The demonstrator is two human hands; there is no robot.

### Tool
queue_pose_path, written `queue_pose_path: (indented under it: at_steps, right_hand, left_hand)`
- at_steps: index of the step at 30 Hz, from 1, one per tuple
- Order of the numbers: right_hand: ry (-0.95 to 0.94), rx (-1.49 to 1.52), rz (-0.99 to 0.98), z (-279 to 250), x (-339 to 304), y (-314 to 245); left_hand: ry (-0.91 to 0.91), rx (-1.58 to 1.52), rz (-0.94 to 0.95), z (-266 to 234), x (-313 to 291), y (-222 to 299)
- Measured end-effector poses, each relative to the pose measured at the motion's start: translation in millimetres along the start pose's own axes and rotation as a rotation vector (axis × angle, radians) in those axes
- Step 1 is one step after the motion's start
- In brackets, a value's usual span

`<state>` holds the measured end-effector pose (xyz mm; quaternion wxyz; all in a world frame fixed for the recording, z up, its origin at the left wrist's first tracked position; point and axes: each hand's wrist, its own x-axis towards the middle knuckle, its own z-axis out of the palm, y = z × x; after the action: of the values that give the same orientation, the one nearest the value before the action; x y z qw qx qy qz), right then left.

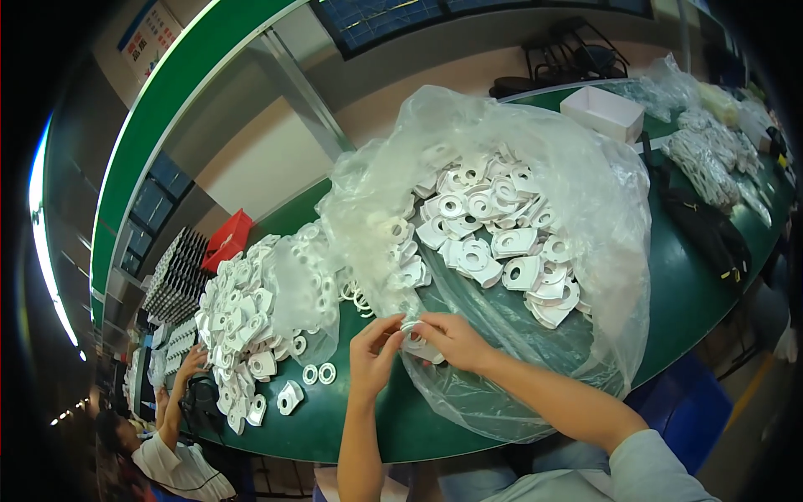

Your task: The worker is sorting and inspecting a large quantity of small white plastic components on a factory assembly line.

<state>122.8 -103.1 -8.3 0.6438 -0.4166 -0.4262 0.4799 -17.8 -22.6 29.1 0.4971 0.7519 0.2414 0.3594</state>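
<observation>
Between my hands, over the table's near side, is a white plastic part (416,345) with a round ring at its top. My left hand (374,356) pinches it from the left. From the other side my right hand (454,339) grips it, its thumb and fingers on the ring; the fingers hide much of the part. A big clear plastic bag (619,251) lies opened out just beyond, and several similar white parts (477,255) with round holes are heaped in it. Two loose white rings (327,373) and a single white part (289,397) lie to the left of my hands.
Another heap of white parts (238,309) covers the green table's (351,427) left side, near a red bin (227,240) and stacked trays (176,272). A co-worker (171,460) sits at far left. A white box (602,115) and black cloth item (703,226) are at right.
</observation>
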Motion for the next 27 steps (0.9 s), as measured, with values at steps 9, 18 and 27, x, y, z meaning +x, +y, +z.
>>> queue_pose_path:
  at_steps: [9, 18, 27]
  right_hand:
    - [0.089, -0.343, -0.132, -3, 2, 10]
    - [0.076, -0.212, -0.036, -1, 3, 7]
    - [0.15, -0.502, -0.271, -16, 3, -17]
  left_hand:
    - [0.031, 0.265, 0.02, 10, -2, -5]
    - [-0.179, 0.148, -0.23, -33, -6, 7]
    - [0.829, 0.202, -0.152, -227, -35, -27]
